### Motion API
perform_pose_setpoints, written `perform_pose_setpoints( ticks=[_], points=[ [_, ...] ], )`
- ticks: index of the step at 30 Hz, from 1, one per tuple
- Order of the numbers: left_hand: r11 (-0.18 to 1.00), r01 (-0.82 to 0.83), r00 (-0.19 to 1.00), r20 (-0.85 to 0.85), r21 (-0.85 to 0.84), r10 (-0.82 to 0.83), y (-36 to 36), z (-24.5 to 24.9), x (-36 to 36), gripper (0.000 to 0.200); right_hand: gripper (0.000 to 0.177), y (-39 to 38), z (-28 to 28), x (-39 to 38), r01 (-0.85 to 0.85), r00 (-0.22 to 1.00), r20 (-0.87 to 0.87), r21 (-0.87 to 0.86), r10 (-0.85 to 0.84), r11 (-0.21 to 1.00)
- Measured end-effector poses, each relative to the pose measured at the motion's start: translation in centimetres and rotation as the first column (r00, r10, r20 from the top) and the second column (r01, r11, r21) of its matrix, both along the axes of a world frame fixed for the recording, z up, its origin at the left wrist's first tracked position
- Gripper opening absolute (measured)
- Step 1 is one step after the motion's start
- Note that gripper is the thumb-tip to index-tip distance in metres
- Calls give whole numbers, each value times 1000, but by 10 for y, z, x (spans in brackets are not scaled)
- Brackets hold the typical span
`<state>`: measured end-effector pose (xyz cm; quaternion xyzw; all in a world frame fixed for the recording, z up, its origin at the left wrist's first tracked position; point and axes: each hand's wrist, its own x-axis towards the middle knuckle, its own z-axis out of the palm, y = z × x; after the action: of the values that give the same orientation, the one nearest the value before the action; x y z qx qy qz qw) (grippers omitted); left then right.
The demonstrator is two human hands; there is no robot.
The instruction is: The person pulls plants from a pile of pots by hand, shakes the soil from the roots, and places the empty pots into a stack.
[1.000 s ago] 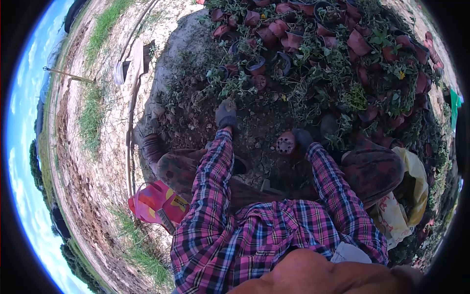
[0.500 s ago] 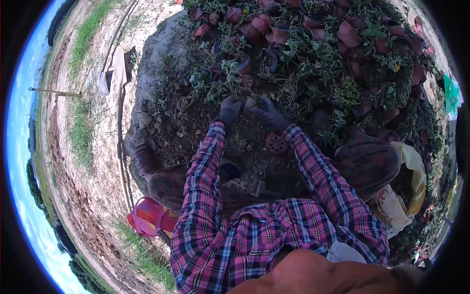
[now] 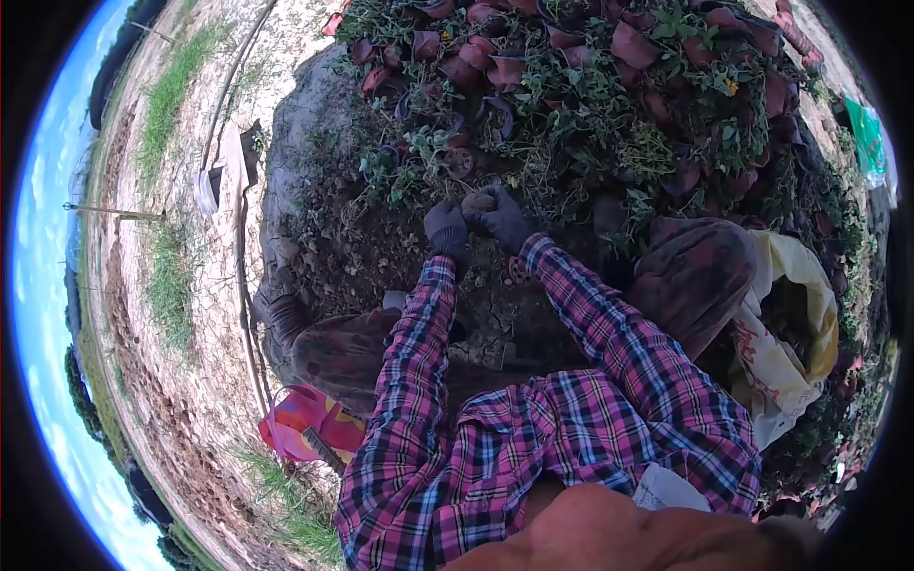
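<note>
Both of my hands wear dark grey gloves and meet over the bare soil in front of me. My right hand (image 3: 508, 225) is closed round a roundish brown lump (image 3: 479, 202), which looks like a clod of soil. Fingers curled, my left hand (image 3: 445, 229) is beside the lump; whatever is in its grip is hidden. Just beyond them lies a reddish-brown pot base with holes (image 3: 458, 163), among leafy green plants (image 3: 419, 157). Another reddish-brown pot (image 3: 520, 270) is partly covered by my right wrist.
Many reddish-brown pots (image 3: 633, 46) lie tangled with weeds ahead and to the right. An open whitish-yellow sack (image 3: 769, 366) stands by my right knee. To my left are a pink-red bag (image 3: 309, 423) and a long hose (image 3: 240, 276) on pale dry ground.
My hands have drawn back a little toward my body and closer together, with the brown lump now lifted between them. The view has shifted slightly.
</note>
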<state>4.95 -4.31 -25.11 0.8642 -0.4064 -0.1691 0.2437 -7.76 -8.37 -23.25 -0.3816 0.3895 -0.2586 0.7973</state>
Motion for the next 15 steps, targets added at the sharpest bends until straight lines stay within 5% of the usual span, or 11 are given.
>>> perform_pose_setpoints(
  ticks=[3, 5, 8, 9, 10, 12, 14, 15],
  points=[
    [976, -82, 988, 144, 203, 53, 4, 17, 12, 24, 58, 7, -1, 12, -55, 978, -206, -67, 40, 996],
    [977, -199, 978, -43, 77, 203, 13, -21, 42, 23, 65, 13, -6, 21, -120, 968, -228, -49, 106, 992],
    [954, -297, 889, -378, -48, 257, 19, -31, 59, 23, 77, 8, -31, 33, -323, 857, -514, -499, 26, 804],
    [946, -320, 823, -509, -48, 253, 18, -13, 54, 23, 85, 6, -9, 28, -449, 772, -635, -576, -27, 683],
    [937, -345, 738, -631, -46, 241, 18, -10, 52, 24, 83, 2, 0, 28, -443, 805, -590, -524, 64, 728],
    [996, -50, 917, -399, -73, 16, 18, -12, 42, 23, 80, -7, 9, 28, -439, 850, -478, -405, 224, 802],
    [967, 255, 956, -144, -23, -256, 13, -21, 30, 23, 72, -9, 7, 24, -420, 849, -454, -271, 271, 866],
    [975, 222, 963, -157, 3, -219, 13, -10, 19, 25, 69, -8, 3, 21, -357, 890, -383, -244, 248, 902]
  ],
)
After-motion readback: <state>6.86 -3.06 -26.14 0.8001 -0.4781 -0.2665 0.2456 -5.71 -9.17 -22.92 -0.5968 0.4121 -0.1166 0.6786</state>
